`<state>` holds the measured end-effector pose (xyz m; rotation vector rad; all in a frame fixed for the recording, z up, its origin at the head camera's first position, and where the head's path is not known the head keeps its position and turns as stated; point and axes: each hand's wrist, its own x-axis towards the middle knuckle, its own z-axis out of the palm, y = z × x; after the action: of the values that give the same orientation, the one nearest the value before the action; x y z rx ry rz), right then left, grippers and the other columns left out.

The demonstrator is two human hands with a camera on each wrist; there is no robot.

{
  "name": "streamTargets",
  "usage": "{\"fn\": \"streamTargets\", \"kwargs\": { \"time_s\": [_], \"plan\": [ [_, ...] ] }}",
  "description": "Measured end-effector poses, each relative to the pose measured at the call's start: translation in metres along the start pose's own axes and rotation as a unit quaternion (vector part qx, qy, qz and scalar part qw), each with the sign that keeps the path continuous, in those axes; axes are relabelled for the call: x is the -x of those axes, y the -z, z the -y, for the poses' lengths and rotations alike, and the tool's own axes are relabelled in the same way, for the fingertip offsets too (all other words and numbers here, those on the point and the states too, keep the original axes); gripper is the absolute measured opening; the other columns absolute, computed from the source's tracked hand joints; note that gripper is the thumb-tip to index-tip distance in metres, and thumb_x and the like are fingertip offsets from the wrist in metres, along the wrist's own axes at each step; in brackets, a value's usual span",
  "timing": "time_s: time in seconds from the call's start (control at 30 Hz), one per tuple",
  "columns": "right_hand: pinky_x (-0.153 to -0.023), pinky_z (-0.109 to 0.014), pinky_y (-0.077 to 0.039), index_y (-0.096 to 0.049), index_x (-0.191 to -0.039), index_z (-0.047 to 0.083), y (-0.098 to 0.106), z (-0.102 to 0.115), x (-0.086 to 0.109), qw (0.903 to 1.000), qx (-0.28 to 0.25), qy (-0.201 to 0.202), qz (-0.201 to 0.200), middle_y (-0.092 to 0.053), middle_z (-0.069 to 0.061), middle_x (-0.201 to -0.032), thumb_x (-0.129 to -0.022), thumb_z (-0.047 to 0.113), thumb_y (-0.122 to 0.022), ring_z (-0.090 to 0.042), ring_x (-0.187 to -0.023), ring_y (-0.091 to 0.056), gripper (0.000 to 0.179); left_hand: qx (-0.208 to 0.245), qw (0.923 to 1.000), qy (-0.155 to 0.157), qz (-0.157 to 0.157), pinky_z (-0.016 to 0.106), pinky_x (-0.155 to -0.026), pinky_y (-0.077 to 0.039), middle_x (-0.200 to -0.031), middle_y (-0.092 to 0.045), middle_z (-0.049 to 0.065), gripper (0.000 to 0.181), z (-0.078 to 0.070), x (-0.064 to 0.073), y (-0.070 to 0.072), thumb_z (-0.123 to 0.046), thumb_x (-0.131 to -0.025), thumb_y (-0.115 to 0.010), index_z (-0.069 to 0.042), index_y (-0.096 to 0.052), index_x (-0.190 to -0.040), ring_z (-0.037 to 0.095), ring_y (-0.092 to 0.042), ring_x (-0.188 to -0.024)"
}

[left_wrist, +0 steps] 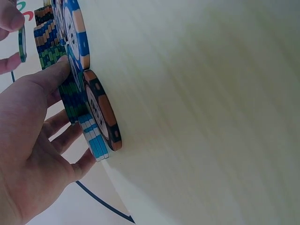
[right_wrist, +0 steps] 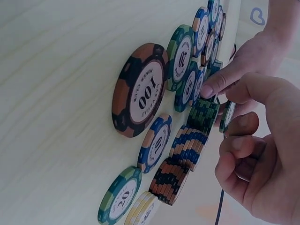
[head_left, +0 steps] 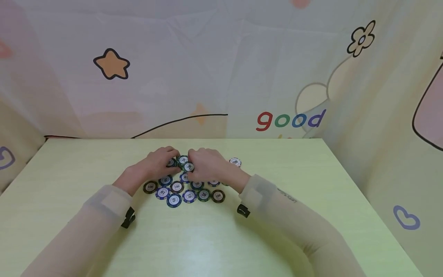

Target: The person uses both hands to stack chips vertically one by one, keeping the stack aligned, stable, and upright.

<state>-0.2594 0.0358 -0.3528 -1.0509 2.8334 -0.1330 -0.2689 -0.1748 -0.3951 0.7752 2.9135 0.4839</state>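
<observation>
My right hand (head_left: 209, 166) pinches a green poker chip (right_wrist: 228, 116) between thumb and fingers. It holds the chip beside a stack of green chips (right_wrist: 204, 115). From the left, my left hand (head_left: 160, 164) reaches round a dark green chip stack (left_wrist: 72, 101), the thumb at its near side and the fingers behind it. In the left wrist view a short light-blue and white stack (left_wrist: 95, 138) stands close to the fingers. Loose chips lie flat in front of both hands, among them a black-and-brown 100 chip (head_left: 150, 187) and a blue chip (head_left: 174, 200).
Further along the row stand a blue-and-orange stack (right_wrist: 188, 146), a black-and-brown stack (right_wrist: 169, 180) and some yellow-and-white chips (right_wrist: 140, 211). A white-topped chip stack (head_left: 235, 162) is to the right. A printed curtain (head_left: 207, 77) hangs behind the pale table (head_left: 187, 242).
</observation>
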Motion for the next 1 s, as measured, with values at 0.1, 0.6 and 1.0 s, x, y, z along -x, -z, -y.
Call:
{"fn": "streamTargets", "kwargs": {
  "time_s": [0.1, 0.6, 1.0],
  "plan": [
    [-0.053, -0.027, -0.044, -0.061, -0.11, 0.01, -0.003, 0.002, -0.005, 1.0, 0.006, -0.007, 0.002, -0.061, 0.003, -0.084, -0.091, 0.037, -0.072, -0.013, -0.066, -0.058, 0.035, 0.0, 1.0, -0.002, -0.001, 0.069, -0.096, -0.043, -0.138, -0.055, 0.021, 0.04, -0.001, 0.001, 0.0, -0.028, -0.099, -0.071, -0.004, -0.061, -0.129, 0.039, -0.053, -0.12],
    [-0.051, -0.028, -0.044, -0.06, -0.111, 0.008, -0.011, 0.011, -0.015, 0.9991, 0.036, -0.025, 0.003, -0.06, 0.0, -0.079, -0.093, 0.036, -0.069, -0.013, -0.062, -0.056, 0.034, 0.0, 1.0, -0.008, -0.005, 0.065, -0.095, -0.045, -0.136, -0.055, 0.021, 0.039, -0.002, 0.002, 0.002, -0.024, -0.099, -0.071, -0.004, -0.061, -0.131, 0.038, -0.054, -0.119],
    [-0.052, -0.027, -0.047, -0.061, -0.124, 0.007, -0.012, 0.009, -0.015, 0.9989, 0.025, -0.029, -0.027, -0.065, -0.002, -0.085, -0.099, 0.034, -0.065, -0.014, -0.063, -0.059, 0.038, 0.002, 0.9999, -0.006, -0.009, 0.066, -0.095, -0.045, -0.135, -0.056, 0.021, 0.04, -0.002, 0.003, 0.002, -0.025, -0.098, -0.072, -0.003, -0.061, -0.129, 0.038, -0.055, -0.117]
  ]
}}
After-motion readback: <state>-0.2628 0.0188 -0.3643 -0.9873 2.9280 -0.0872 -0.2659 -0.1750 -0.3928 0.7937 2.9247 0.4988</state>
